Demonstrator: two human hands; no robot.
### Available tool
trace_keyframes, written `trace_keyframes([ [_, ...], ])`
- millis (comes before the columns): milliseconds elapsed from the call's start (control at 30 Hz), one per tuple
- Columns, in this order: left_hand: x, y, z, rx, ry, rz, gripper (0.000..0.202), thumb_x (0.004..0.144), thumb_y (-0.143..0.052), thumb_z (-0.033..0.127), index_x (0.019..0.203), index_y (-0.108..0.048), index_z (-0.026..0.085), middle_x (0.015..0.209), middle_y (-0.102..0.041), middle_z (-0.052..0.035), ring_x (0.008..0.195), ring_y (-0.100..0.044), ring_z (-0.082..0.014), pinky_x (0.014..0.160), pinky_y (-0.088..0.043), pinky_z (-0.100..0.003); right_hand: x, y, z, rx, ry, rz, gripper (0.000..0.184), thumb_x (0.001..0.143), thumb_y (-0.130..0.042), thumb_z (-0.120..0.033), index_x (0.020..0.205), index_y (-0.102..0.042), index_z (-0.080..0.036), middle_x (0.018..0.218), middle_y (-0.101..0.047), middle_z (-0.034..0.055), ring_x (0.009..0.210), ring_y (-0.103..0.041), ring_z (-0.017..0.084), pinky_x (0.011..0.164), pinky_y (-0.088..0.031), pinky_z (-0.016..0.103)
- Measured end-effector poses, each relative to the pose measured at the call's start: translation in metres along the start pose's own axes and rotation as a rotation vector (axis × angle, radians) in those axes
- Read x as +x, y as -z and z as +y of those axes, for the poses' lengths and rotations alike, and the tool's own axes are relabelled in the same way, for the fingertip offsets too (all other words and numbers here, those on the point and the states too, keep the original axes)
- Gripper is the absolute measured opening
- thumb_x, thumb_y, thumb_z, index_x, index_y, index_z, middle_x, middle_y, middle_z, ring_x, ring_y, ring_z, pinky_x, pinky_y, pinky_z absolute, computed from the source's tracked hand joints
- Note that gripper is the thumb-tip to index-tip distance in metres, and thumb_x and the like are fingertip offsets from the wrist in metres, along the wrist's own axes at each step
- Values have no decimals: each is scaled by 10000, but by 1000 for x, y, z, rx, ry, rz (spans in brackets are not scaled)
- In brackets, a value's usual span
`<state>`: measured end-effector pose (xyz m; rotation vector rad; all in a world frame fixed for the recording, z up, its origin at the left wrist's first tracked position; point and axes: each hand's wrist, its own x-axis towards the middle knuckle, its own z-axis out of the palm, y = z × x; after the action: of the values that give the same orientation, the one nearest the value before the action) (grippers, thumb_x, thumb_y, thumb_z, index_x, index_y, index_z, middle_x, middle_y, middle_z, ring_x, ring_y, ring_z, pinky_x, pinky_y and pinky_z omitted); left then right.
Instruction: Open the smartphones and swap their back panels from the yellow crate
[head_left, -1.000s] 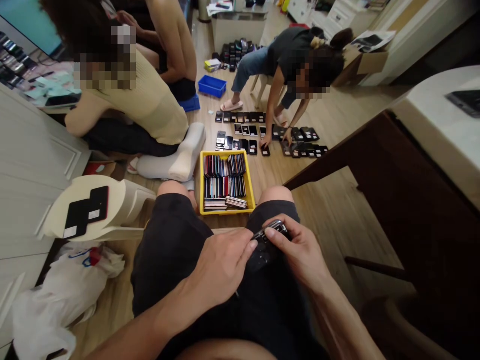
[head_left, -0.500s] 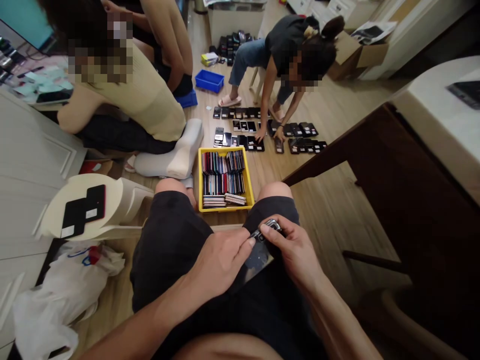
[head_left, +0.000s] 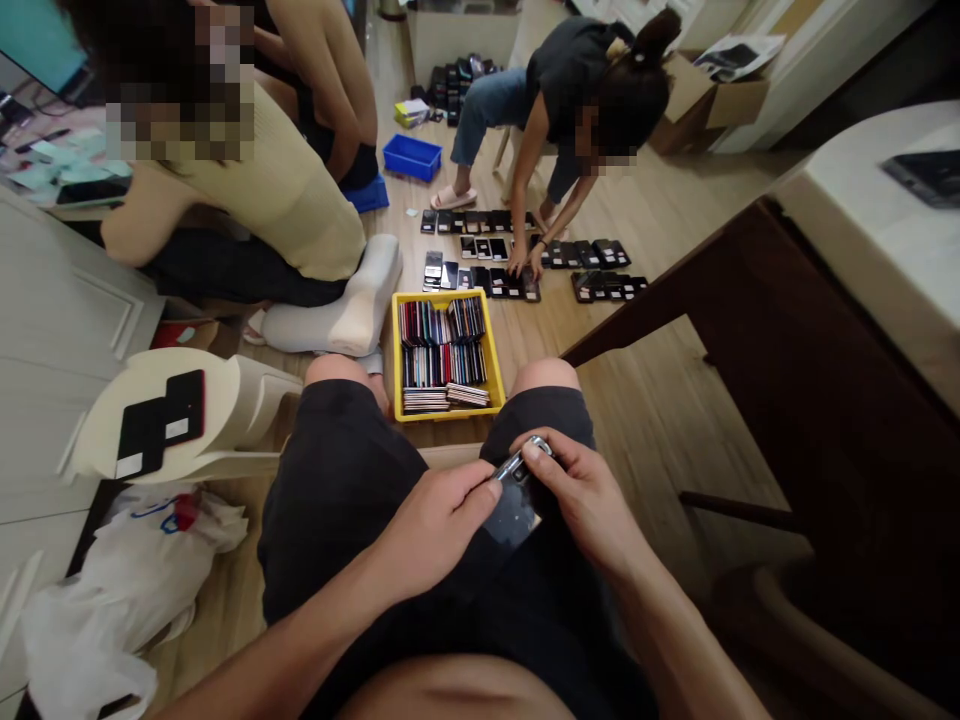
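Both my hands hold a smartphone above my dark shorts. It has a silver metal edge and a dark glass panel, and part of it is hidden by my fingers. My right hand grips its upper edge with thumb and fingers. My left hand presses its fingertips against the side nearest me. Just beyond my knees stands a yellow plastic crate packed with upright rows of phones, with a few lying flat at the front.
A co-worker's hands touch rows of black phones on the wood floor. Other people sit at left. Nearby are a blue crate, a cream stool bearing black phones, a white plastic bag, and a dark wooden table at right.
The dark glass panel now shows more below my hands, and the phone sits slightly higher between them. The whole view has shifted slightly, and the co-worker's hands have moved along the phone rows.
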<state>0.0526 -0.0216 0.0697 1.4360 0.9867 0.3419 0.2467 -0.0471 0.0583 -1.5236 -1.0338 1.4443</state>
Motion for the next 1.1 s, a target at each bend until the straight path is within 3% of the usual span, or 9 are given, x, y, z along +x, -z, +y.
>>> trace_keyframes([
  [167,-4,-2,3,66,5,16,202,969,-493,259,791,-568,203,693,-522,54,660,-473,-122,627,-309,-267,-1,0,0,-35,53,5,299,944,-638,-502,918,-700,-210,798,-631,-17,736,-540,142,691,-424,243],
  [400,-8,-6,1,142,-11,67,205,980,-478,253,781,-514,218,682,-527,54,626,-468,-122,613,-296,-270,-5,0,-3,-233,108,72,318,906,-690,-411,1185,-676,-259,1065,-711,4,990,-633,202,908,-458,296],
  [567,-7,-8,-1,148,-13,62,224,981,-474,257,761,-490,219,662,-499,54,600,-436,-123,593,-281,-277,-7,-3,-4,-339,103,91,317,893,-690,-385,1185,-677,-261,1092,-711,6,970,-632,205,905,-455,312],
  [833,-6,-8,-5,121,-3,47,230,984,-471,278,763,-499,218,673,-507,49,612,-446,-128,601,-289,-278,-6,-4,0,-244,0,118,346,957,-588,-497,1143,-707,-231,982,-722,21,863,-627,204,773,-466,304],
  [1000,-6,-9,-5,129,8,50,224,977,-474,278,762,-496,218,660,-493,49,601,-432,-130,595,-279,-282,-8,-6,-7,-376,41,67,374,884,-695,-419,1225,-671,-267,1126,-718,20,988,-640,229,917,-460,334],
  [1100,-5,-9,-6,138,0,52,220,980,-470,276,770,-503,218,666,-499,49,608,-436,-130,600,-279,-282,-7,-9,-6,-399,20,91,310,890,-679,-410,1168,-680,-274,1102,-721,11,991,-637,230,902,-459,330],
])
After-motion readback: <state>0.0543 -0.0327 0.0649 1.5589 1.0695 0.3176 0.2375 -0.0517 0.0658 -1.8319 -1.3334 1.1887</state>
